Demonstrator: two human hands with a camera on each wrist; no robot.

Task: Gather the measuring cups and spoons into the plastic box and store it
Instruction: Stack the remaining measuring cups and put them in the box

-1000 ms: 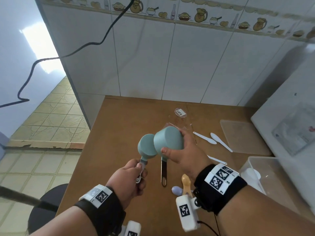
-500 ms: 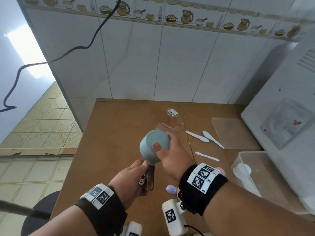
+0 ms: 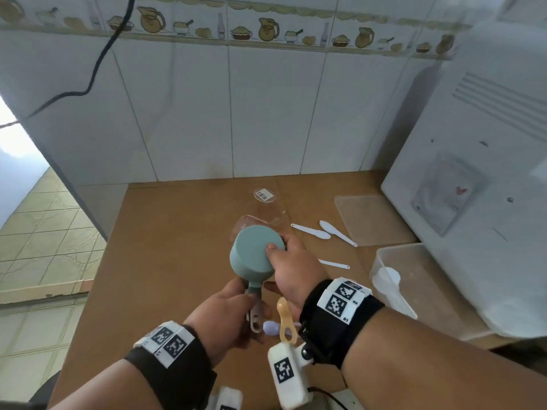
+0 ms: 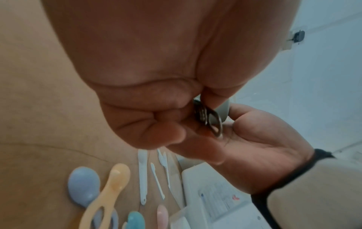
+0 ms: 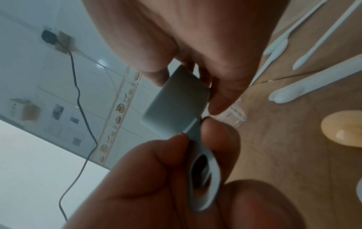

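Since a second ago: two teal cups apart, now nested into one stack.

Head: right hand (image 3: 293,270) curls round the cup (image 3: 256,255), left hand (image 3: 228,315) pinches the handles (image 3: 255,309), held above the surface's middle. Box (image 3: 420,291) at the right edge holds one white scoop (image 3: 387,279); lid (image 3: 373,220) off behind it. White spoons (image 3: 325,233) still out.

Left wrist: coloured spoons (image 4: 109,190) lie loose near the front edge.

Right wrist: both grips confirmed.

Progress: early; nearly everything still to box, then lid and store.
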